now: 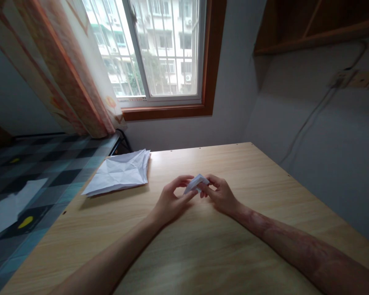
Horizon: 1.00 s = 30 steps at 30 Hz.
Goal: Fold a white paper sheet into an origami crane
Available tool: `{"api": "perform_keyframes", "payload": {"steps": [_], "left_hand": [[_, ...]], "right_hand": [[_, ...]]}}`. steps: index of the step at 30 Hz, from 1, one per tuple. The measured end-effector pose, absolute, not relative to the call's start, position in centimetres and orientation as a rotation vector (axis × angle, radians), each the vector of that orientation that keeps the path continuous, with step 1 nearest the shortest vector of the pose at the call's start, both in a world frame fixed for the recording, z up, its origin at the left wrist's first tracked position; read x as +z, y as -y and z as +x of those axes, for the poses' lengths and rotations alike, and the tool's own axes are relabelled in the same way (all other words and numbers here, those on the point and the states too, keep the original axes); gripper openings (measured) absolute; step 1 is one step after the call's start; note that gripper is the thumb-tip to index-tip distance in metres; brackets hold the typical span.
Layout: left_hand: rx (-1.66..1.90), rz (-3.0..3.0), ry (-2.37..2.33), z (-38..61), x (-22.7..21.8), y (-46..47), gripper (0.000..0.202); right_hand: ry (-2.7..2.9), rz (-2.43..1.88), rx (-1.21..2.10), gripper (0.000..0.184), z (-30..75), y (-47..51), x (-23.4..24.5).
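I have both hands, left hand (172, 200) and right hand (220, 194), pinched in a closed grip on the folded paper (196, 183) just above the bench (233, 164), right of the paper stack (119, 172); uneven pressure could skew the crease

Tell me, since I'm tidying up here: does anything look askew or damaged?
Only the stack of white sheets: creased all over, fanned unevenly, one corner overhanging the table edge. Both hands pinch a small folded paper.
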State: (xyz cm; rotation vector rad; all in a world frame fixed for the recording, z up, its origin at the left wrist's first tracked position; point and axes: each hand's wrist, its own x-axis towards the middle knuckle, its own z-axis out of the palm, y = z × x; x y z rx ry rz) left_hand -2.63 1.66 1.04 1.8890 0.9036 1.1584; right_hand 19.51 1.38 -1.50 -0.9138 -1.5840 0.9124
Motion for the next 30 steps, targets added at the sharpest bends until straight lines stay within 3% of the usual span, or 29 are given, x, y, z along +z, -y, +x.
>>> {"api": "perform_keyframes", "payload": {"steps": [2,11,30], "left_hand": [[1.091,1.872,-0.918,-2.6,1.0,-1.6,0.027],[0.980,1.664,-0.950,-2.5,0.7,-1.7,0.046],[1.091,1.497,-0.939,-2.7,0.5,-2.6,0.051]], "right_hand": [[1.565,-0.916,0.971,0.037,19.4,-1.4,-1.5],[1.472,-0.814,1.175,0.035,19.3,-1.9,-1.8],[1.468,-0.951,1.106,0.039,19.5,-2.4,-2.3]]}}
